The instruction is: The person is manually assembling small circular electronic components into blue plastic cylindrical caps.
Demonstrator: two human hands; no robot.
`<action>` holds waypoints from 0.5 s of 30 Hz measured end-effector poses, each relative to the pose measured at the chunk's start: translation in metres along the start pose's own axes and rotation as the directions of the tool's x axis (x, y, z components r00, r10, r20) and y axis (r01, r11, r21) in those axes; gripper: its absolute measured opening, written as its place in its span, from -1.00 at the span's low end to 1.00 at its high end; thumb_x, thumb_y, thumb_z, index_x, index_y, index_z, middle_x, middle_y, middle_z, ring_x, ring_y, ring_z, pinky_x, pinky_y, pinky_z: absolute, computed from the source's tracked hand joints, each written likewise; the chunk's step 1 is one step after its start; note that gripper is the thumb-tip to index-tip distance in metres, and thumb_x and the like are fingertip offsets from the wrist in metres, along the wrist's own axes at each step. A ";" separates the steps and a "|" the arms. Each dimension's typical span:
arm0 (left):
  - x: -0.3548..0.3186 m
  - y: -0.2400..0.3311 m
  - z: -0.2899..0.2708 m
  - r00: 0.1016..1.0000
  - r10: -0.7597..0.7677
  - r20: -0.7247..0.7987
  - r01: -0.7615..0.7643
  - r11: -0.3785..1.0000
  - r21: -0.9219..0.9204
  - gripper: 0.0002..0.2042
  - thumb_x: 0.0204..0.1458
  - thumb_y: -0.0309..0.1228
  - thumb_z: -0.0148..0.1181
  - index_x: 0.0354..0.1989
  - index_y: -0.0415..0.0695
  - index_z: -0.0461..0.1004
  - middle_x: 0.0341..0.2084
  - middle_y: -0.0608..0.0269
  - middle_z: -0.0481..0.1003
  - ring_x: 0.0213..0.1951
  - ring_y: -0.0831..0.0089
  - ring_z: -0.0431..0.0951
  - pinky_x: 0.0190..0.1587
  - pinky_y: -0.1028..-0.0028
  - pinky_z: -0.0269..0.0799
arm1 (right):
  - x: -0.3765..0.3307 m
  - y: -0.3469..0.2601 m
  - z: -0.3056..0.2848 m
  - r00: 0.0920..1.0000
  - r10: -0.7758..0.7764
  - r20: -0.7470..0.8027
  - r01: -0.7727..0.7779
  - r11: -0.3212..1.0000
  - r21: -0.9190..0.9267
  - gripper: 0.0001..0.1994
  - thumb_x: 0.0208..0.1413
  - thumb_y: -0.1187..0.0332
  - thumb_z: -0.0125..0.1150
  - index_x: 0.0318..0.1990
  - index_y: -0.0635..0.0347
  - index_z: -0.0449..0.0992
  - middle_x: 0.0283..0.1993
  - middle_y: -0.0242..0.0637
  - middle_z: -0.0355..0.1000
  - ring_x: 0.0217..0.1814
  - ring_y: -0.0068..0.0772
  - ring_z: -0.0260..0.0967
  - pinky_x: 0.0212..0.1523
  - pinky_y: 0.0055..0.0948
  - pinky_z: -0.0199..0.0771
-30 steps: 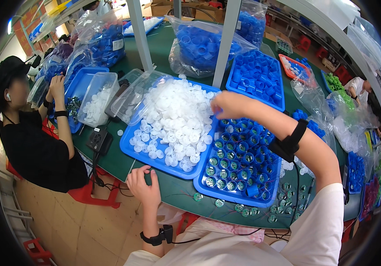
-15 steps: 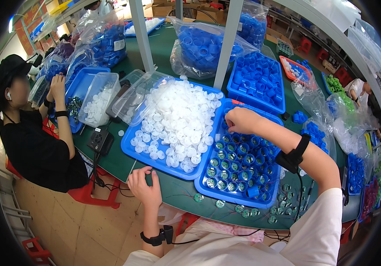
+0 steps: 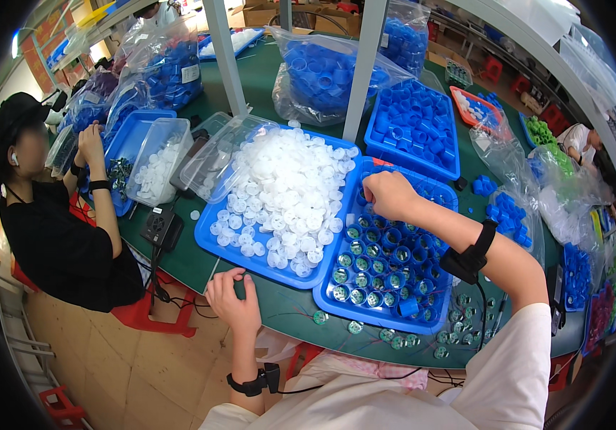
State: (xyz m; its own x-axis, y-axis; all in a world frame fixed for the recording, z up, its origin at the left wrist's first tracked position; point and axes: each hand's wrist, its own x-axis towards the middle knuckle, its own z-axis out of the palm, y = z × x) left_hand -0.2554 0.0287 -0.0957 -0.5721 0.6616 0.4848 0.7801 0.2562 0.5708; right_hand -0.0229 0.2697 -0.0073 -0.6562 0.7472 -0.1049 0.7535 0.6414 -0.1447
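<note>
My right hand (image 3: 390, 196) is over the far part of a blue tray (image 3: 320, 292) filled with upright blue cups. Its fingers are pinched downward, and their tips, along with anything between them, are hidden. Green circuit boards (image 3: 358, 295) sit in many of the cups, and one empty-looking cup (image 3: 408, 307) lies tilted on top near the front. At the table's near edge rests my left hand (image 3: 234, 301), holding nothing, its thumb and fingers apart. Just beyond it stands a second blue tray (image 3: 211, 240), heaped with translucent white discs (image 3: 286, 172).
Loose wired circuit boards (image 3: 458, 322) lie along the near edge. A tray of blue cups (image 3: 412, 132) stands behind, beside a grey metal post (image 3: 362, 79). Transparent bins (image 3: 157, 161) and a small black device (image 3: 162, 228) sit leftward, near a co-worker (image 3: 57, 222) handling parts.
My right hand stays almost in place over the cup tray, shifting very slightly. My left hand has not moved. The whole view has tilted a little.
</note>
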 end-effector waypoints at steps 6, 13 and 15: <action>-0.001 0.000 -0.001 1.000 0.010 0.003 -0.010 1.000 0.002 -0.89 -0.12 -0.44 0.16 -0.39 -0.10 0.46 -0.45 0.35 0.38 -0.27 0.31 0.35 -0.11 0.35 0.15 | 0.003 0.010 -0.020 0.997 0.071 -0.032 -0.058 0.952 0.299 -0.90 -0.34 0.52 0.16 -0.55 0.24 0.54 -0.44 -0.10 0.50 -0.31 -0.09 0.48 -0.25 -0.28 0.47; -0.001 0.000 0.000 1.000 -0.003 0.003 0.003 1.000 0.011 -0.89 -0.13 -0.45 0.16 -0.38 -0.10 0.47 -0.45 0.35 0.39 -0.27 0.31 0.35 -0.10 0.35 0.15 | 0.003 0.013 -0.033 0.996 -0.069 0.063 0.047 0.951 0.306 -0.89 -0.31 0.55 0.16 -0.52 0.30 0.56 -0.43 -0.05 0.50 -0.31 -0.08 0.49 -0.26 -0.30 0.49; -0.002 -0.001 0.000 1.000 0.003 0.000 -0.003 1.000 0.015 -0.89 -0.13 -0.45 0.16 -0.38 -0.10 0.47 -0.45 0.35 0.39 -0.27 0.31 0.35 -0.10 0.35 0.16 | 0.000 0.010 -0.031 0.985 -0.146 0.090 0.136 0.984 0.111 -0.89 -0.22 0.54 0.20 -0.45 0.31 0.56 -0.41 -0.10 0.51 -0.31 -0.18 0.49 -0.25 -0.37 0.47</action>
State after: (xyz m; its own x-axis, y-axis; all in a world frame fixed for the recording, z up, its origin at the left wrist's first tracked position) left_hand -0.2551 0.0274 -0.0969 -0.5696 0.6622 0.4868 0.7855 0.2643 0.5596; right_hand -0.0143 0.2811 0.0215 -0.7605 0.6266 -0.1705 0.6478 0.7139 -0.2660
